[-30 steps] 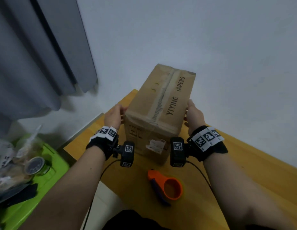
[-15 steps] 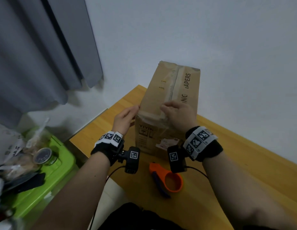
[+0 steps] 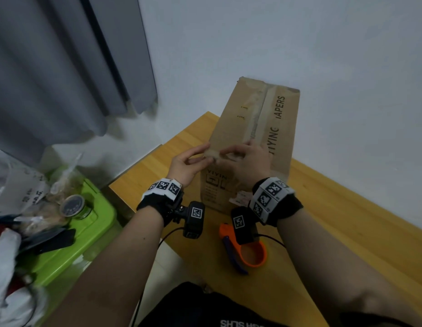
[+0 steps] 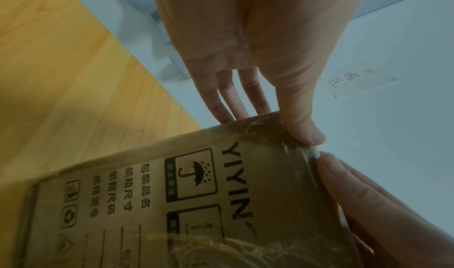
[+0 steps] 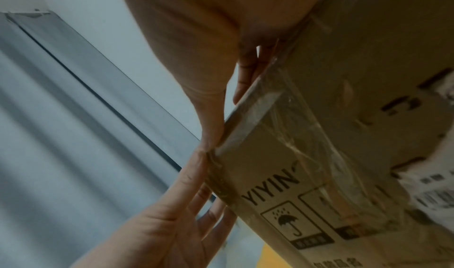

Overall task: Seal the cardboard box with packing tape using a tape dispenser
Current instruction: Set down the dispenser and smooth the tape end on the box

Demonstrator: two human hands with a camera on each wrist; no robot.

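Note:
A tall brown cardboard box (image 3: 252,128) printed YIYING stands on the wooden table (image 3: 346,220). Old clear tape (image 5: 307,136) runs over its near top edge and down the front. My left hand (image 3: 188,164) and right hand (image 3: 245,159) meet at that edge, near the left corner. In the wrist views the left thumb (image 4: 307,134) and right thumb (image 5: 211,140) press on the tape at the edge, tips almost touching. The other fingers lie fairly straight behind the edge. The orange tape dispenser (image 3: 257,263) lies on the table in front of the box, untouched and partly hidden by my right wrist camera.
A white wall stands close behind the box. A grey curtain (image 3: 63,67) hangs at the left. Below the table's left edge sits a green bin (image 3: 92,232) with a jar (image 3: 73,206) and bags on it. Bare tabletop stretches to the right.
A second ago my hands held the box's two sides. The right hand came over the near top edge first, then the left; now both thumbs meet there. The dispenser has not moved.

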